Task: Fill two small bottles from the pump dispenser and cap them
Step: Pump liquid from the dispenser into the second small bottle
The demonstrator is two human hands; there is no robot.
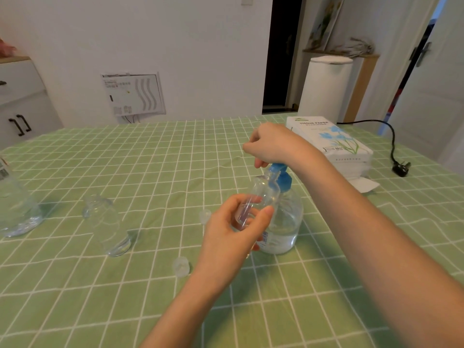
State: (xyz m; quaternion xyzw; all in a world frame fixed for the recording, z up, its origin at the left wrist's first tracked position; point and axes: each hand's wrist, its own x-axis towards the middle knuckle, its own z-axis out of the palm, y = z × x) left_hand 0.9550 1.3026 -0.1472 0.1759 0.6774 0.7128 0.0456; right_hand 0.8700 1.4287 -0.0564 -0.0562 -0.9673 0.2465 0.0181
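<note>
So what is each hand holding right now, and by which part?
Left hand grips the small bottle by its lower body. Right hand rests on top of the blue pump head; whether it grips cannot be told.

Reference: dark doorway [281, 59] in the far white wall [175, 33]. Left of the doorway, low on the wall, is a white utility panel [133, 94]. Farther left stands a white cabinet [22, 101] with black handles. Right of the doorway are a white cylindrical unit [324, 89] and a wooden shelf [361, 81] bearing a leaning framed picture [326, 23]. Farthest right is a white door [431, 96]. In front of the doorway is a table under a green checked cloth [125, 156]. Lighting is soft and even.
</note>
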